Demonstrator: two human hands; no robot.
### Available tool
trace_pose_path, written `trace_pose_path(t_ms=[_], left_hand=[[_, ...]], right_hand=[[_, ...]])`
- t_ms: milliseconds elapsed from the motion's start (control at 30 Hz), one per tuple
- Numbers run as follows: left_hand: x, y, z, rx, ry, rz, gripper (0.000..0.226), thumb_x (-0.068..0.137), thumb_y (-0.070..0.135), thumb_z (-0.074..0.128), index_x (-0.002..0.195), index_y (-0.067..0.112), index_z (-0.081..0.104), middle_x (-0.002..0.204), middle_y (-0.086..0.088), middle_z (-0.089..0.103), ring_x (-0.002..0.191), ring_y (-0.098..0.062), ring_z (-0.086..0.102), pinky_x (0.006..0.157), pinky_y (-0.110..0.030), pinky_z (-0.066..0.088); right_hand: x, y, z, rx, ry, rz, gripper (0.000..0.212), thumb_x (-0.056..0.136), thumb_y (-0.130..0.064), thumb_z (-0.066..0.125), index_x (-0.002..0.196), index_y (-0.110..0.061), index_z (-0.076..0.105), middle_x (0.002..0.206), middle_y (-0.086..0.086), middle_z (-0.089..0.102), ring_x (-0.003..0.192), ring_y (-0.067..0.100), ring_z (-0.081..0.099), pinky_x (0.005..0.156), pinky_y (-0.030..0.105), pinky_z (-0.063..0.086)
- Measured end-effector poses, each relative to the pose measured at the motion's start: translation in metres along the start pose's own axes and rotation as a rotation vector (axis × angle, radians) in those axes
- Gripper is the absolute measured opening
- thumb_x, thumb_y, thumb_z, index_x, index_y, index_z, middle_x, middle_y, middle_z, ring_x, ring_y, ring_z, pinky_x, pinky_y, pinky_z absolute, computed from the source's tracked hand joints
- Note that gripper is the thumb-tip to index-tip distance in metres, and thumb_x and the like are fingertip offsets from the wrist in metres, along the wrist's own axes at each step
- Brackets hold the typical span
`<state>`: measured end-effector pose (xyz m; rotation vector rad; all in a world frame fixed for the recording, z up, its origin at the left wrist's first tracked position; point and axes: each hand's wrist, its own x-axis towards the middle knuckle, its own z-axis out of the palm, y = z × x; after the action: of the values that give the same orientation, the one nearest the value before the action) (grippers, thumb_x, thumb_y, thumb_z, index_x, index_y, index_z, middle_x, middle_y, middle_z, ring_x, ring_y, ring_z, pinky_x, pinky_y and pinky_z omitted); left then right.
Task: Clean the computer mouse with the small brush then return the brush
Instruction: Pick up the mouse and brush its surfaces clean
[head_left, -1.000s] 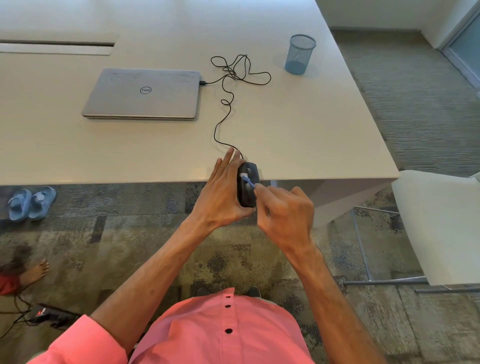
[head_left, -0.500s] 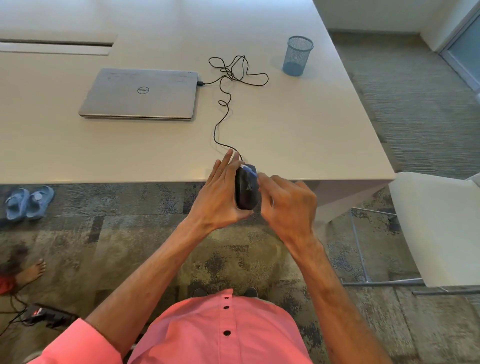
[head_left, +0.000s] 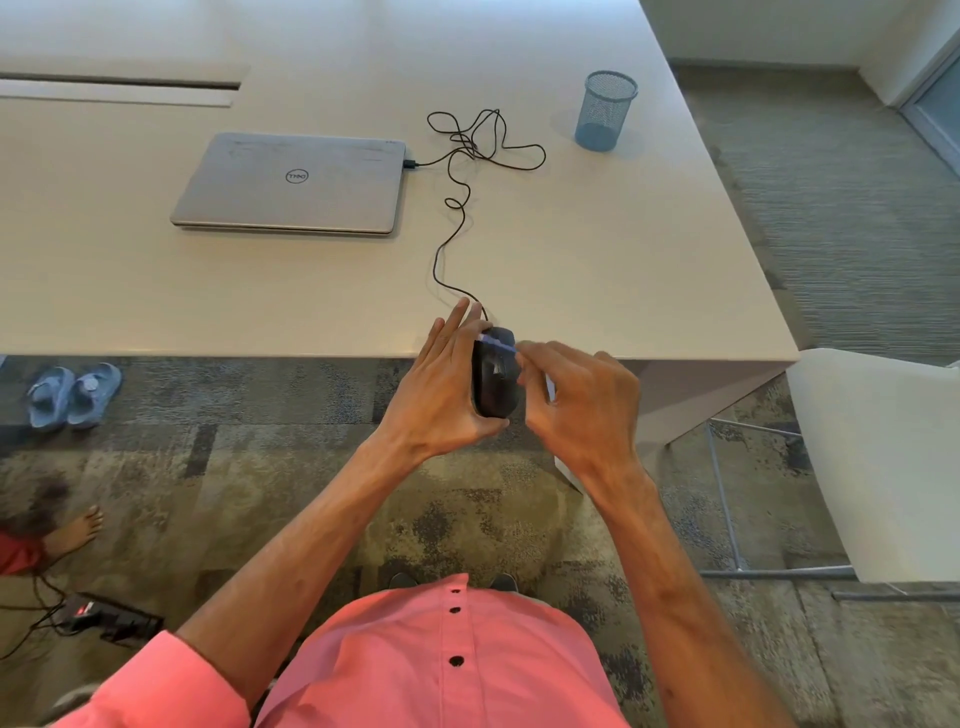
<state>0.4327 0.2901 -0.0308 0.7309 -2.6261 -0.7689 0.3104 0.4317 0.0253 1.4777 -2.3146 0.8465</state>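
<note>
The left hand (head_left: 441, 395) has its grip clasped around the black computer mouse (head_left: 493, 374), held off the near edge of the surface (head_left: 597, 260). The right hand (head_left: 582, 405) pinches the small brush (head_left: 496, 344), whose blue tip lies across the mouse's far end. The mouse cable (head_left: 457, 208) runs over the surface to a closed laptop (head_left: 291, 182); a mesh cup (head_left: 605, 111) stands well apart.
</note>
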Motion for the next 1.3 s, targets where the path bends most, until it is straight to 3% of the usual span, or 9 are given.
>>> trace_pose_path(t_ms=[167, 300, 467, 600, 700, 800, 900, 1133, 1300], left_hand=[[-0.001, 0.001, -0.004, 0.009, 0.007, -0.008, 0.125, 0.074, 0.053, 0.097, 0.172, 0.013, 0.031, 0.19, -0.006, 0.018, 0.177, -0.012, -0.004, 0.143, -0.032, -0.002], [-0.001, 0.002, -0.008, 0.005, 0.014, -0.017, 0.127, 0.072, 0.052, 0.1, 0.173, 0.015, 0.032, 0.189, -0.006, 0.019, 0.177, -0.012, -0.004, 0.143, -0.034, -0.002], [-0.002, 0.002, -0.009, 0.019, 0.021, -0.019, 0.128, 0.074, 0.052, 0.1, 0.173, 0.012, 0.031, 0.19, -0.007, 0.016, 0.177, -0.013, -0.003, 0.141, -0.028, -0.006], [-0.002, 0.003, -0.01, 0.021, 0.01, -0.032, 0.126, 0.077, 0.056, 0.096, 0.174, 0.013, 0.029, 0.19, -0.005, 0.014, 0.177, -0.013, -0.003, 0.144, -0.037, 0.001], [-0.001, 0.002, -0.01, 0.007, 0.01, -0.031, 0.128, 0.075, 0.056, 0.097, 0.174, 0.014, 0.029, 0.19, -0.005, 0.014, 0.177, -0.014, -0.002, 0.144, -0.037, 0.002], [-0.002, 0.002, -0.01, 0.016, 0.016, -0.029, 0.131, 0.071, 0.057, 0.1, 0.173, 0.015, 0.029, 0.19, -0.004, 0.016, 0.177, -0.013, -0.002, 0.144, -0.036, 0.001], [-0.004, 0.002, -0.007, 0.011, 0.027, -0.013, 0.128, 0.071, 0.055, 0.1, 0.172, 0.018, 0.03, 0.189, -0.003, 0.019, 0.177, -0.011, -0.003, 0.144, -0.035, 0.001], [-0.004, 0.002, -0.003, 0.029, 0.061, -0.018, 0.128, 0.07, 0.054, 0.1, 0.171, 0.015, 0.032, 0.188, -0.004, 0.022, 0.177, -0.011, 0.001, 0.143, -0.031, 0.0], [-0.007, 0.001, -0.001, 0.033, 0.076, -0.016, 0.129, 0.072, 0.057, 0.099, 0.172, 0.014, 0.031, 0.189, -0.005, 0.021, 0.177, -0.013, 0.002, 0.143, -0.032, 0.0]], right_hand=[[0.011, 0.008, 0.0, -0.108, -0.078, -0.031, 0.035, 0.105, -0.023, 0.048, 0.101, -0.02, 0.082, 0.069, -0.004, 0.071, 0.056, 0.024, 0.063, 0.056, 0.034, 0.047], [0.014, 0.01, -0.002, -0.049, -0.139, -0.092, 0.048, 0.103, -0.034, 0.037, 0.097, -0.02, 0.082, 0.067, -0.004, 0.07, 0.053, 0.024, 0.062, 0.059, 0.03, 0.045], [0.015, 0.012, -0.013, -0.017, -0.181, -0.154, 0.034, 0.102, -0.03, 0.051, 0.1, -0.023, 0.084, 0.07, -0.009, 0.074, 0.055, 0.019, 0.065, 0.061, 0.03, 0.05], [0.016, 0.015, -0.021, 0.103, -0.311, -0.178, 0.022, 0.099, -0.025, 0.062, 0.091, -0.029, 0.083, 0.072, -0.015, 0.076, 0.06, 0.009, 0.066, 0.059, 0.031, 0.056], [0.013, 0.017, -0.021, 0.157, -0.174, -0.122, 0.015, 0.1, -0.022, 0.07, 0.094, -0.028, 0.083, 0.076, -0.017, 0.077, 0.058, 0.0, 0.057, 0.056, 0.023, 0.048], [0.018, 0.02, -0.015, 0.082, -0.027, -0.05, 0.015, 0.106, -0.022, 0.068, 0.108, -0.025, 0.083, 0.081, -0.012, 0.077, 0.054, 0.011, 0.057, 0.052, 0.026, 0.044], [0.019, 0.021, -0.008, -0.048, -0.048, -0.087, 0.016, 0.105, -0.018, 0.068, 0.109, -0.023, 0.082, 0.077, -0.007, 0.074, 0.051, 0.019, 0.054, 0.05, 0.029, 0.043], [0.013, 0.013, -0.016, 0.065, -0.168, 0.035, 0.026, 0.098, -0.03, 0.061, 0.08, -0.023, 0.078, 0.058, -0.008, 0.066, 0.053, 0.017, 0.063, 0.054, 0.035, 0.054], [0.011, 0.014, -0.022, 0.139, -0.192, 0.087, 0.023, 0.092, -0.029, 0.064, 0.077, -0.025, 0.08, 0.055, -0.017, 0.055, 0.053, 0.012, 0.059, 0.056, 0.027, 0.047]])
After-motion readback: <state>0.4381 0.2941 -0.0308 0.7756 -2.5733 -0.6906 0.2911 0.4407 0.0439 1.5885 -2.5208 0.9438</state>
